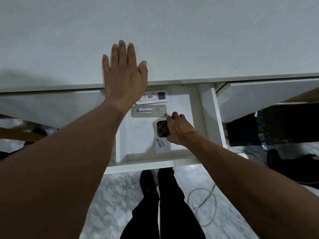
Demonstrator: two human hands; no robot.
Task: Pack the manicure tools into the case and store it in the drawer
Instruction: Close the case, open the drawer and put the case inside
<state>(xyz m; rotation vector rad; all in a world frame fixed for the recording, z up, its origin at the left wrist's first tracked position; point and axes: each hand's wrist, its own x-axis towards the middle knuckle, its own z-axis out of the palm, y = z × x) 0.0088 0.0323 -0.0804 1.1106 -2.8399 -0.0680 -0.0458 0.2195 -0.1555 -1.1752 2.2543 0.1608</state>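
**Over the open drawer: case going in, right hand on it**

Across the top of the view, the white desktop point(189, 40) fills most of the frame, left hand point(123, 73) spread flat on its front edge, fingers wide, holding nothing. Left forearm crosses the drawer's left side and hides part of what lies there. Below, the open white drawer point(148, 163) is pulled out toward the person, marble-pattern floor point(110, 200) and black trouser legs point(165, 204) underneath, a thin looped cable point(205, 202) on the floor to the right.

Inside the drawer, back to front: white remote point(155, 97) with small screen and buttons (partly under the left wrist), then a flat pale tray point(150, 111) holding a slim white item, just in front of it. White sheets line the bottom. A label with barcodes point(160, 143) near the case; print too small to read.

Right hand point(179, 130) closed around the dark checkered case point(162, 128), on the drawer's right side, low over the barcode label.
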